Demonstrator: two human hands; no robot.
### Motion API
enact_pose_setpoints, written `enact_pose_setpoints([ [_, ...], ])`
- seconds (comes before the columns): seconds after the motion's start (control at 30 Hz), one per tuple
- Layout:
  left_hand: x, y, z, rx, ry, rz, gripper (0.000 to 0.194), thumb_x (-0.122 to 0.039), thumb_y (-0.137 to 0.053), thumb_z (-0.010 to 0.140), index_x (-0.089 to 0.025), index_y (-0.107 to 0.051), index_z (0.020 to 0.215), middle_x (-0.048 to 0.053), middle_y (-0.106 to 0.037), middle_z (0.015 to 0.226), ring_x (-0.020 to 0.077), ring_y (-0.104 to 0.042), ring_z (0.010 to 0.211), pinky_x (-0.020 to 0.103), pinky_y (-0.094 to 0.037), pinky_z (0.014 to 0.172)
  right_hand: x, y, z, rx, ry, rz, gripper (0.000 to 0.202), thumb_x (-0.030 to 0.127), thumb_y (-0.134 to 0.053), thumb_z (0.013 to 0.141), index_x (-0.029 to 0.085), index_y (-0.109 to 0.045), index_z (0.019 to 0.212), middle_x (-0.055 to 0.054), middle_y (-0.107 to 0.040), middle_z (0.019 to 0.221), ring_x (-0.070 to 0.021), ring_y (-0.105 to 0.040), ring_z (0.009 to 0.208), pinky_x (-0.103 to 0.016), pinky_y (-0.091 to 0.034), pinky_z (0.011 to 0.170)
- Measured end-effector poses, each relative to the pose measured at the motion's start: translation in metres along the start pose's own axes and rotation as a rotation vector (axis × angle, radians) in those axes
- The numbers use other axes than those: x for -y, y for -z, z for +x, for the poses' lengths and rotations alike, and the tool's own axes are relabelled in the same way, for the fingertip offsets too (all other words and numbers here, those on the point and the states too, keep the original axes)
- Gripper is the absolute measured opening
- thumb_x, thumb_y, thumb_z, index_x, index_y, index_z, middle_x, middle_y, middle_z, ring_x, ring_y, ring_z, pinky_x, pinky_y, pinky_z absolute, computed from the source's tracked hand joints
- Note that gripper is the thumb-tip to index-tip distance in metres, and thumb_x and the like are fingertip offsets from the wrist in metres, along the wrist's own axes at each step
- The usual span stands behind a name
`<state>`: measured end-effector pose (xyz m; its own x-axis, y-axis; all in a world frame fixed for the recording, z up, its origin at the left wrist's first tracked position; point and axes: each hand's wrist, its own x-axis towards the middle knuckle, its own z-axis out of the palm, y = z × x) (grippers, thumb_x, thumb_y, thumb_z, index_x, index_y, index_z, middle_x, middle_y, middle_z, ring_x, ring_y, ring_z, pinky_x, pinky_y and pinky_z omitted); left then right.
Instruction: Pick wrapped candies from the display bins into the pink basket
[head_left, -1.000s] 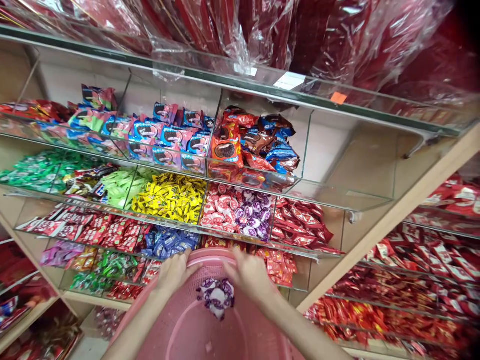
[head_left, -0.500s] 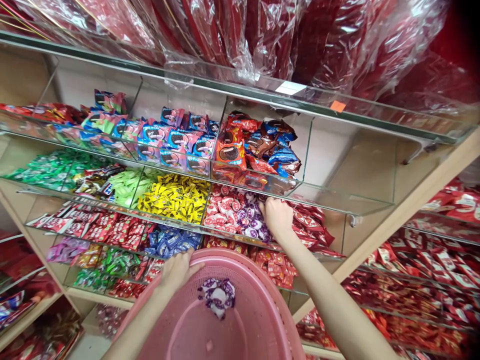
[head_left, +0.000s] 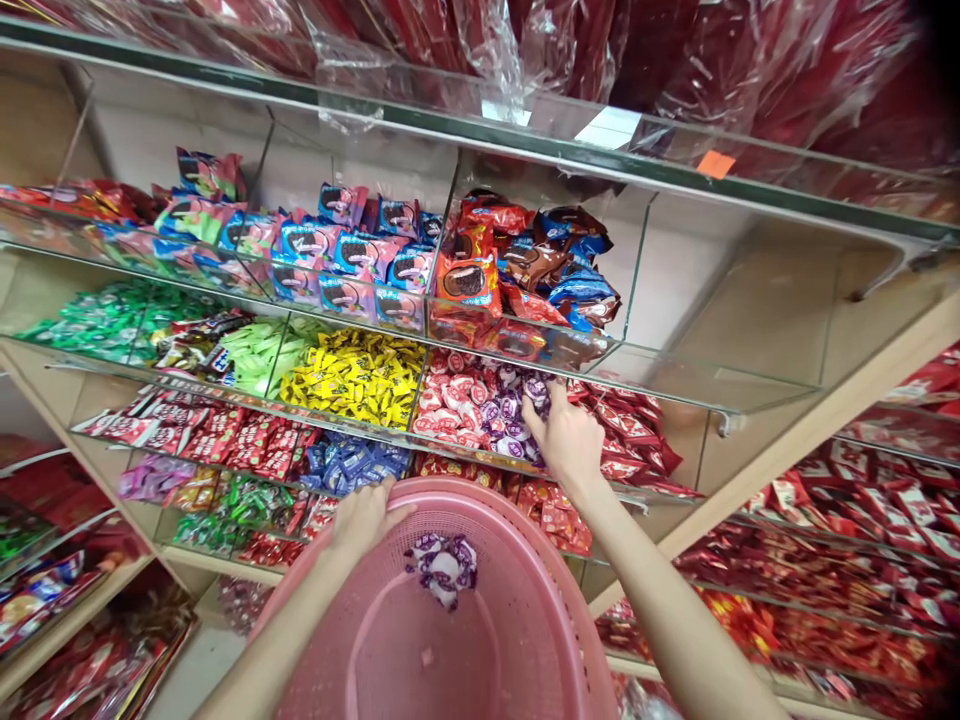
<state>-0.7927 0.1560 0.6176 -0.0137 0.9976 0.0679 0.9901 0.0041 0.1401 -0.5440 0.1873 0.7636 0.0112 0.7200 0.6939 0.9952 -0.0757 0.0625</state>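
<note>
My left hand (head_left: 365, 520) is closed over the left rim of a pink plastic basket (head_left: 551, 590), thumb inside and fingers outside. Several purple-and-white wrapped candies (head_left: 444, 568) lie in a small cluster in the basket. Out at the shelf, my right hand (head_left: 568, 435) has its thumb and forefinger around a purple-wrapped candy (head_left: 535, 386). More purple candies (head_left: 511, 425) lie in the compartment just left of that hand. Red-and-white candies (head_left: 454, 400) sit to their left, and red packets (head_left: 630, 430) lie to the right of the hand.
Glass-fronted shelves hold yellow candies (head_left: 352, 380), blue packets (head_left: 346, 462) and green candies (head_left: 105, 320). A glass shelf edge (head_left: 525, 365) runs just above my right hand, with cookie packs (head_left: 465, 282) over it. A wooden upright (head_left: 765, 445) slants at the right.
My right hand's thumb and forefinger have come into view around a purple candy, where before the hand looked like a fist. The view has shifted slightly; my left hand stays on the rim.
</note>
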Motion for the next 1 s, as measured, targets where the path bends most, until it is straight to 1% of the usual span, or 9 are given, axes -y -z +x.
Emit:
enact_pose_setpoints([
  [0.07,-0.001,0.001,0.000,0.011,0.014,0.001,0.062,-0.064,-0.027,0.079,-0.019,-0.047,0.116,0.015,-0.065,0.092,0.0304,-0.061,0.088,0.039,-0.046,0.071,0.000,0.004,-0.024,-0.044,0.059,0.112,0.042,0.048,-0.038,0.087,0.014,-0.053,0.106,-0.006,-0.065,0.061,-0.0167,-0.060,0.051,-0.023,-0.026,0.045],
  [0.13,-0.002,0.001,0.000,0.018,0.022,0.001,0.062,-0.065,-0.028,0.078,-0.019,-0.047,0.115,0.015,-0.064,0.093,0.0301,-0.061,0.087,0.037,-0.046,0.070,0.004,0.003,-0.053,-0.019,0.203,0.272,0.041,0.048,-0.039,0.087,0.015,-0.053,0.107,-0.003,-0.066,0.061,-0.0131,-0.059,0.049,-0.021,-0.027,0.045],
  [0.23,-0.001,0.001,0.000,0.005,0.014,0.002,0.062,-0.066,-0.028,0.077,-0.020,-0.048,0.114,0.013,-0.064,0.094,0.0295,-0.061,0.087,0.036,-0.045,0.069,0.015,-0.010,-0.095,0.195,0.479,0.409,0.034,0.043,-0.042,0.086,0.017,-0.054,0.105,-0.002,-0.067,0.065,-0.0125,-0.062,0.053,-0.020,-0.030,0.047],
  [0.37,0.000,0.000,-0.001,-0.002,0.009,0.004,0.063,-0.065,-0.022,0.079,-0.019,-0.049,0.112,0.013,-0.064,0.092,0.0284,-0.061,0.087,0.036,-0.045,0.070,0.029,-0.041,-0.127,0.515,0.647,0.276,0.027,0.042,-0.046,0.084,0.019,-0.055,0.096,-0.004,-0.068,0.067,-0.0190,-0.065,0.060,-0.022,-0.035,0.049],
  [0.43,-0.001,0.001,-0.002,0.012,0.013,-0.007,0.063,-0.064,-0.019,0.080,-0.019,-0.049,0.113,0.013,-0.064,0.093,0.0279,-0.061,0.087,0.036,-0.045,0.070,0.033,-0.054,-0.130,0.596,0.686,0.226,0.027,0.042,-0.046,0.085,0.018,-0.054,0.096,-0.006,-0.069,0.072,-0.0207,-0.066,0.064,-0.023,-0.038,0.051],
  [0.53,-0.002,0.004,-0.002,0.037,0.028,-0.023,0.063,-0.063,-0.020,0.080,-0.019,-0.048,0.114,0.014,-0.063,0.095,0.0273,-0.061,0.088,0.036,-0.044,0.072,0.037,-0.067,-0.131,0.652,0.684,0.184,0.028,0.041,-0.044,0.086,0.017,-0.053,0.098,-0.008,-0.069,0.079,-0.0221,-0.066,0.070,-0.025,-0.042,0.054],
  [0.73,-0.002,0.003,-0.002,0.027,0.027,-0.009,0.064,-0.064,-0.019,0.080,-0.019,-0.048,0.115,0.014,-0.064,0.091,0.0291,-0.061,0.087,0.038,-0.045,0.072,0.044,-0.074,-0.142,0.688,0.624,0.122,0.031,0.038,-0.044,0.087,0.015,-0.050,0.107,-0.011,-0.069,0.080,-0.0234,-0.066,0.073,-0.027,-0.044,0.057],
  [0.87,0.000,0.000,-0.001,0.020,0.024,-0.014,0.062,-0.064,-0.022,0.080,-0.019,-0.048,0.115,0.013,-0.065,0.092,0.0282,-0.061,0.088,0.037,-0.045,0.072,0.041,-0.052,-0.128,0.617,0.559,0.161,0.041,0.050,-0.037,0.088,0.015,-0.049,0.107,-0.011,-0.069,0.075,-0.0239,-0.066,0.071,-0.027,-0.043,0.057],
  [1.0,0.000,-0.001,-0.001,-0.013,0.026,-0.004,0.061,-0.063,-0.031,0.078,-0.019,-0.047,0.117,0.013,-0.064,0.096,0.0287,-0.060,0.090,0.037,-0.045,0.073,0.032,-0.011,-0.090,0.424,0.430,0.281,0.047,0.054,-0.033,0.087,0.018,-0.049,0.112,-0.008,-0.069,0.077,-0.0200,-0.066,0.068,-0.022,-0.038,0.056],
])
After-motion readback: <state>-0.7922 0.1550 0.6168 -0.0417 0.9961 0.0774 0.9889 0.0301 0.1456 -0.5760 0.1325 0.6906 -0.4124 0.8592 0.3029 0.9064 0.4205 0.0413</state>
